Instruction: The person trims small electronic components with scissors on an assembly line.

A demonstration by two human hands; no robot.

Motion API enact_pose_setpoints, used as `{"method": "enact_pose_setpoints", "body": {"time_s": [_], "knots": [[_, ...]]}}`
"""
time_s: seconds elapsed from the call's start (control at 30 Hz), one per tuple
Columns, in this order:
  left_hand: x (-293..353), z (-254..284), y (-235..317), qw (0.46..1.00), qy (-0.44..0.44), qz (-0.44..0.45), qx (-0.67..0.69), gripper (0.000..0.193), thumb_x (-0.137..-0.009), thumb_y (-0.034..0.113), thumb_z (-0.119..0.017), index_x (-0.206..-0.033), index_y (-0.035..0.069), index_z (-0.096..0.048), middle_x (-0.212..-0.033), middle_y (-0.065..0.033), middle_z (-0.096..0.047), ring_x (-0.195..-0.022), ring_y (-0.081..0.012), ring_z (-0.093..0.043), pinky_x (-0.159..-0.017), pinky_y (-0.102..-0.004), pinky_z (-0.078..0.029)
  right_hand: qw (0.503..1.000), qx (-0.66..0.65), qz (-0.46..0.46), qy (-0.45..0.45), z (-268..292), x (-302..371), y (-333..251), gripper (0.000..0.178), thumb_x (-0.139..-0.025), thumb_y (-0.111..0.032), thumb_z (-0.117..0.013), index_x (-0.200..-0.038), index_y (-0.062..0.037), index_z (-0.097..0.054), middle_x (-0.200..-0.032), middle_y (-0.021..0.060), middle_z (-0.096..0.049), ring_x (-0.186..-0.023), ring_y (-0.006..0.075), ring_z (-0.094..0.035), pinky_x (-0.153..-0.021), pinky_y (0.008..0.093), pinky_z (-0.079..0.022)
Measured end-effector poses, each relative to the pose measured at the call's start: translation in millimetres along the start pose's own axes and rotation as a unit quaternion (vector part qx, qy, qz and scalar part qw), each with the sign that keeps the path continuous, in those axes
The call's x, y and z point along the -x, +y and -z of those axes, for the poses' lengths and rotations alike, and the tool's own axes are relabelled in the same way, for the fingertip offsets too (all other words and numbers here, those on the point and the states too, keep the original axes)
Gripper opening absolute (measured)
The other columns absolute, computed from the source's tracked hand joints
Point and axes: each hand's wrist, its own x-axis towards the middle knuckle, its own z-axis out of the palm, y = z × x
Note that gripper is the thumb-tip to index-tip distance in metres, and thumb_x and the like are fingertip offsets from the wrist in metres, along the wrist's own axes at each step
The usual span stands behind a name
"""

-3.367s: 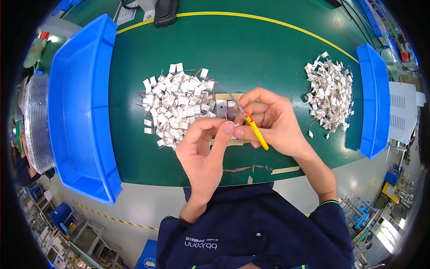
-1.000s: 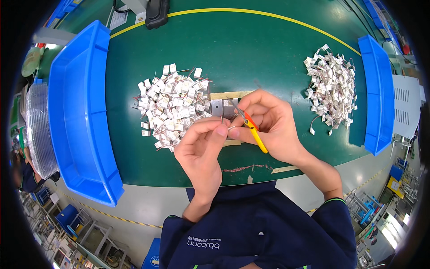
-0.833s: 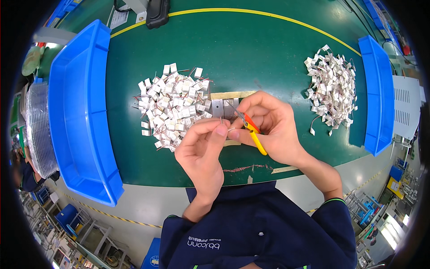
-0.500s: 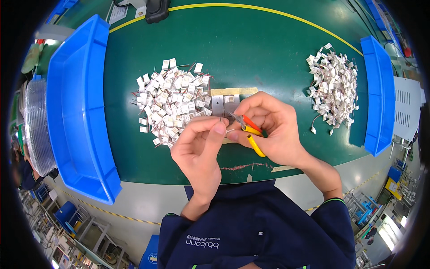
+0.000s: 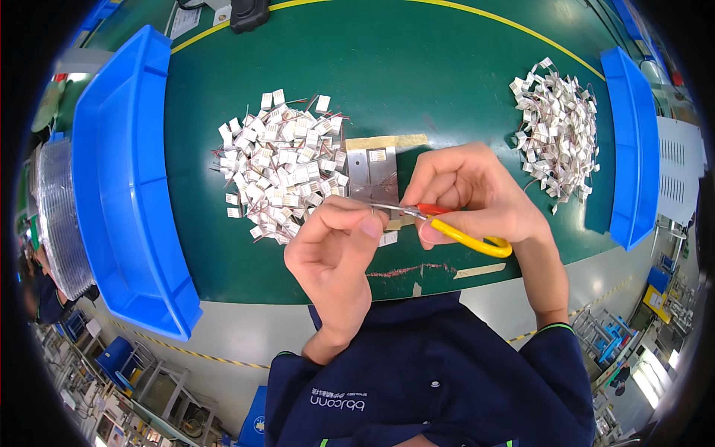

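Observation:
My left hand (image 5: 331, 249) is closed in a pinch. Something tiny and thin is between its thumb and fingertips, mostly hidden by them. In my right hand (image 5: 473, 197) is a small hand tool (image 5: 477, 240) with pointed metal tips and yellow and red handles; I cannot tell whether it is scissors or pliers. Its tips reach left, close to my left fingertips. Just beyond the hands lies a grey metal block (image 5: 360, 177), with a white connector (image 5: 378, 156) on its top. Another white piece (image 5: 389, 238) shows beside my left thumb.
A heap of white connectors with thin wires (image 5: 287, 167) lies left of the block. A second heap (image 5: 557, 134) is at the right. Blue trays (image 5: 119, 171) (image 5: 629, 156) flank the green table (image 5: 447, 82). Tape (image 5: 387, 141) borders the block.
My right hand has moved right and turned the tool, so its tips now point left and its yellow handle extends right. My left hand stays pinched in nearly the same place.

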Motion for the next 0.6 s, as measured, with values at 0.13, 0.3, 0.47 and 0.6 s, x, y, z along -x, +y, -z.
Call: {"method": "enact_pose_setpoints", "body": {"time_s": [0.13,0.3,0.47,0.6], "knots": [[1.8,0.4,0.9,1.000,-0.017,0.012,-0.001,0.007,-0.085,-0.003,-0.065,-0.081,-0.004,-0.059,-0.081,-0.0073,-0.060,-0.074,-0.0096,-0.054,-0.068,-0.0221,-0.042,0.999,-0.021,-0.013,-0.027,5.1,0.8,0.6,0.018,-0.082,0.003,-0.063,-0.099,0.0080,-0.060,-0.085,0.0154,-0.070,-0.074,0.0124,-0.068,-0.059,0.0183,-0.050],[1.1,0.4,0.4,0.999,-0.023,0.025,-0.007,0.009,-0.084,-0.003,-0.066,-0.079,-0.004,-0.058,-0.080,-0.0064,-0.059,-0.072,-0.0086,-0.052,-0.066,-0.0216,-0.041,1.000,-0.005,-0.019,-0.019,4.1,1.7,-0.5,0.018,-0.081,0.004,-0.064,-0.098,0.0087,-0.062,-0.086,0.0155,-0.071,-0.069,0.0100,-0.067,-0.050,0.0159,-0.045],[1.3,2.1,1.4,0.999,-0.026,0.029,-0.013,0.010,-0.084,-0.003,-0.066,-0.078,-0.004,-0.058,-0.079,-0.0062,-0.060,-0.072,-0.0086,-0.052,-0.066,-0.0216,-0.041,0.999,0.028,-0.027,-0.011,5.5,2.8,-2.3,0.017,-0.079,0.005,-0.065,-0.096,0.0087,-0.064,-0.083,0.0150,-0.071,-0.059,0.0052,-0.063,-0.041,0.0147,-0.035],[0.4,2.7,1.9,0.999,-0.031,0.034,-0.007,0.010,-0.084,-0.004,-0.065,-0.078,-0.004,-0.058,-0.079,-0.0061,-0.060,-0.071,-0.0086,-0.052,-0.065,-0.0217,-0.041,0.999,0.026,-0.021,-0.001,5.2,2.2,-1.8,0.018,-0.077,0.005,-0.067,-0.094,0.0089,-0.066,-0.082,0.0149,-0.071,-0.055,0.0037,-0.061,-0.039,0.0147,-0.032]]}}
